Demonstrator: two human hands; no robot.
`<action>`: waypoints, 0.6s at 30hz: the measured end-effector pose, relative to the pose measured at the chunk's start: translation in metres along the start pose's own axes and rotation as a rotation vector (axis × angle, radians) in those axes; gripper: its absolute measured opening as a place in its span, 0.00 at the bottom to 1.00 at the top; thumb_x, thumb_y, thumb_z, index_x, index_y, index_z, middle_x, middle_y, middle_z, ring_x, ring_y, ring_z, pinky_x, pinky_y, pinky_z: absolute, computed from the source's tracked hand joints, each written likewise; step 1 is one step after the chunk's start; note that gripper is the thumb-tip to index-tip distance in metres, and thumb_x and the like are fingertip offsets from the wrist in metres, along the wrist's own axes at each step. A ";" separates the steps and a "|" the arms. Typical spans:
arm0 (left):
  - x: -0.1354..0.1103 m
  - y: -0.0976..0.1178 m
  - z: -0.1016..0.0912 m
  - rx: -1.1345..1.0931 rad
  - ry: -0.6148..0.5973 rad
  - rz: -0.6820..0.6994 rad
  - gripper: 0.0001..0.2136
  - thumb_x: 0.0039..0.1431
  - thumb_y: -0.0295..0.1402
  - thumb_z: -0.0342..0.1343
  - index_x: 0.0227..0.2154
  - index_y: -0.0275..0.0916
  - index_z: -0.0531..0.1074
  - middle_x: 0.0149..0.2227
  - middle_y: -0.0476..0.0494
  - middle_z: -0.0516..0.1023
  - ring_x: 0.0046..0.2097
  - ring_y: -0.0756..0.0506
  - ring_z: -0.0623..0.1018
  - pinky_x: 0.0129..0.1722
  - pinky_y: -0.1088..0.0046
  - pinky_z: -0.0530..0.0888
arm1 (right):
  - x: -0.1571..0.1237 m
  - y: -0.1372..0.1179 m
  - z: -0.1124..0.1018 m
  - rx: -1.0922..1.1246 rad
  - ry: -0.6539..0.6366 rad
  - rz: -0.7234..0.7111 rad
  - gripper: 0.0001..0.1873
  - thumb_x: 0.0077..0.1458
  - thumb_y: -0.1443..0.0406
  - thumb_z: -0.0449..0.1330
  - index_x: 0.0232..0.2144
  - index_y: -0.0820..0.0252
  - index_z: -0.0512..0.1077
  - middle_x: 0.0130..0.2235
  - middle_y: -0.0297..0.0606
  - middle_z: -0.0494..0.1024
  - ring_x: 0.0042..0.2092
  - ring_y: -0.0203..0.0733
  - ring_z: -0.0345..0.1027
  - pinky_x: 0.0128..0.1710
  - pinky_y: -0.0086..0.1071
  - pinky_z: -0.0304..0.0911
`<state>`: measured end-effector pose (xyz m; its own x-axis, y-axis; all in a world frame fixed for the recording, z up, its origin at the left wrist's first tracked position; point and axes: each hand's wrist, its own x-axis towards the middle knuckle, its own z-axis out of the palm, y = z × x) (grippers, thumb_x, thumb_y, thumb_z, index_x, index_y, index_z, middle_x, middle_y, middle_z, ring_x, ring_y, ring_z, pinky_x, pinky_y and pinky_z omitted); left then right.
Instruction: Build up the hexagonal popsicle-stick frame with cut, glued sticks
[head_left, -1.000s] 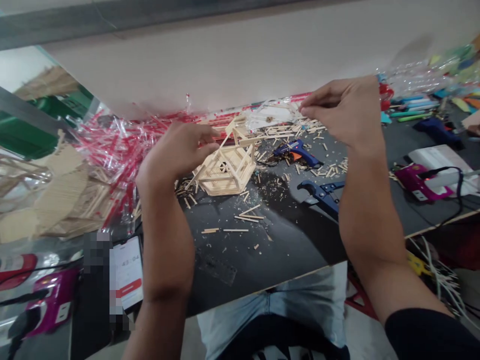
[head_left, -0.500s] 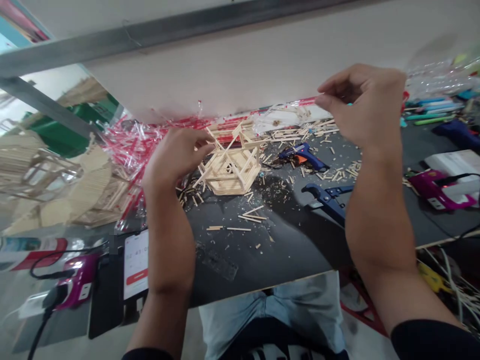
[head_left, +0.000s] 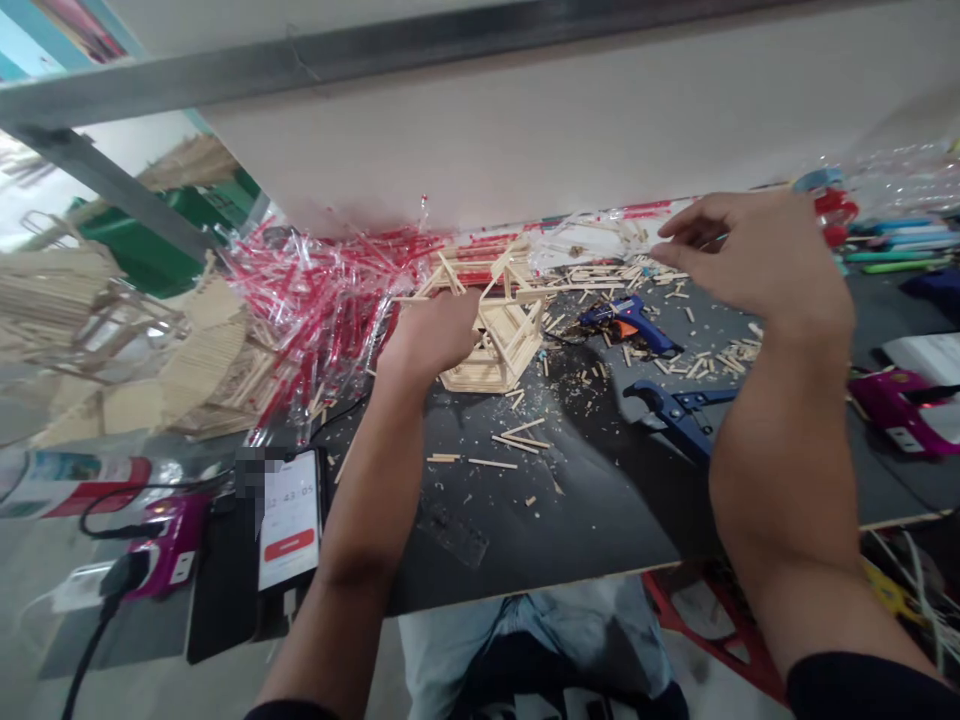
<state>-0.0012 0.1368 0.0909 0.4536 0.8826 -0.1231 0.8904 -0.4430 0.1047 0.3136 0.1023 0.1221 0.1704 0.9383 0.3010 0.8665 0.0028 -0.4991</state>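
My left hand [head_left: 431, 335] is closed at the left side of a hexagonal model made of wooden sticks [head_left: 499, 350], its fingers curled over the frame and their tips hidden. The model stands on the dark tabletop with open triangular struts rising from its base. My right hand [head_left: 757, 250] hovers above the back of the table, thumb and index finger slightly apart, and nothing shows between them. Beneath and left of its fingertips lie loose short wooden sticks [head_left: 626, 272]. A blue glue gun [head_left: 637, 325] rests between the model and my right forearm.
Blue cutting pliers [head_left: 679, 415] lie beside my right forearm. Red-and-clear plastic wrappers [head_left: 330, 290] heap up behind my left arm. A phone [head_left: 289, 520] and purple power strip [head_left: 169, 540] are at left. Larger stick models [head_left: 195, 370] stand far left. A metal bar [head_left: 450, 40] crosses above.
My left hand has moved right and slightly down onto the stick model. My right hand has come lower, towards the loose sticks. The view has shifted slightly.
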 end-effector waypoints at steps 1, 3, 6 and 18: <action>0.001 0.002 0.000 0.033 -0.009 -0.030 0.21 0.66 0.30 0.53 0.60 0.35 0.77 0.54 0.25 0.85 0.52 0.29 0.85 0.53 0.48 0.80 | 0.001 0.000 0.002 -0.026 -0.025 0.001 0.04 0.56 0.69 0.73 0.35 0.57 0.83 0.38 0.44 0.89 0.42 0.50 0.83 0.53 0.46 0.75; 0.005 0.003 0.002 0.074 0.004 -0.057 0.21 0.68 0.30 0.50 0.58 0.35 0.79 0.53 0.24 0.85 0.51 0.28 0.85 0.51 0.47 0.80 | 0.003 0.000 0.005 -0.069 -0.063 0.006 0.06 0.56 0.70 0.72 0.37 0.57 0.83 0.39 0.44 0.88 0.44 0.51 0.83 0.56 0.48 0.74; 0.010 -0.003 0.004 0.035 0.079 -0.028 0.17 0.66 0.32 0.53 0.53 0.42 0.82 0.47 0.32 0.87 0.49 0.31 0.84 0.50 0.51 0.79 | 0.003 -0.003 0.008 -0.118 -0.133 0.015 0.08 0.57 0.70 0.71 0.40 0.56 0.84 0.38 0.43 0.88 0.44 0.51 0.83 0.55 0.47 0.73; 0.005 -0.011 -0.008 -0.138 0.231 -0.017 0.19 0.64 0.33 0.56 0.54 0.50 0.83 0.50 0.40 0.88 0.53 0.34 0.82 0.54 0.52 0.77 | 0.025 0.043 0.039 -0.563 -0.714 0.133 0.23 0.45 0.44 0.78 0.34 0.53 0.83 0.35 0.52 0.85 0.46 0.71 0.82 0.41 0.55 0.76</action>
<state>-0.0088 0.1477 0.0973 0.4040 0.9092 0.1009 0.8771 -0.4163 0.2396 0.3365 0.1394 0.0765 0.1170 0.9100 -0.3977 0.9930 -0.1137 0.0319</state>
